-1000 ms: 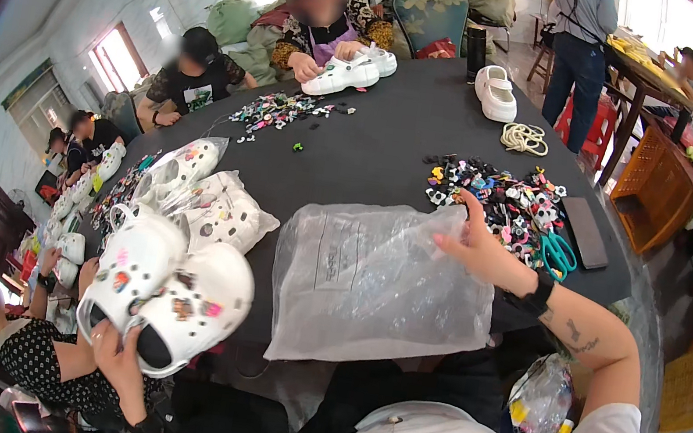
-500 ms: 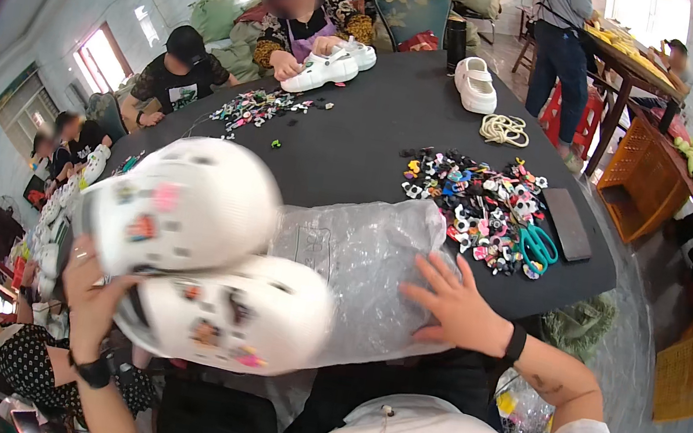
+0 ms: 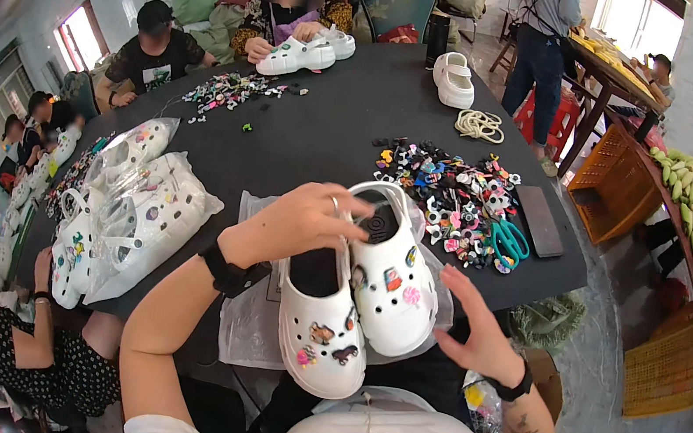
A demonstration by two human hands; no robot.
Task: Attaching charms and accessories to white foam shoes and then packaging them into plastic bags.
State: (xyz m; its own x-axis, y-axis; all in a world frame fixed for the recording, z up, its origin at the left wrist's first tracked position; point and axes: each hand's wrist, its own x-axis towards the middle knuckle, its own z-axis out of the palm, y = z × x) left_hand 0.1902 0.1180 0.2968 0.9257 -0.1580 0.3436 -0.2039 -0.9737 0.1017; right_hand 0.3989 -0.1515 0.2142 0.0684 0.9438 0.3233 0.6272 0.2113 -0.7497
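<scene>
Gripping two white clogs (image 3: pixel 358 293) side by side, toes toward me, my left hand (image 3: pixel 297 223) curls its fingers over both heel straps. I count two clogs, chunky soles, small coloured charms dotted on the uppers. My right hand (image 3: pixel 473 327) is spread open, palm just beside the right clog, holding nothing. Under them lies one clear plastic bag (image 3: pixel 247 327) on the black table (image 3: pixel 323 133). Beyond my right hand: charm pile (image 3: pixel 447 191), too many to count, one teal scissors (image 3: pixel 510 239).
</scene>
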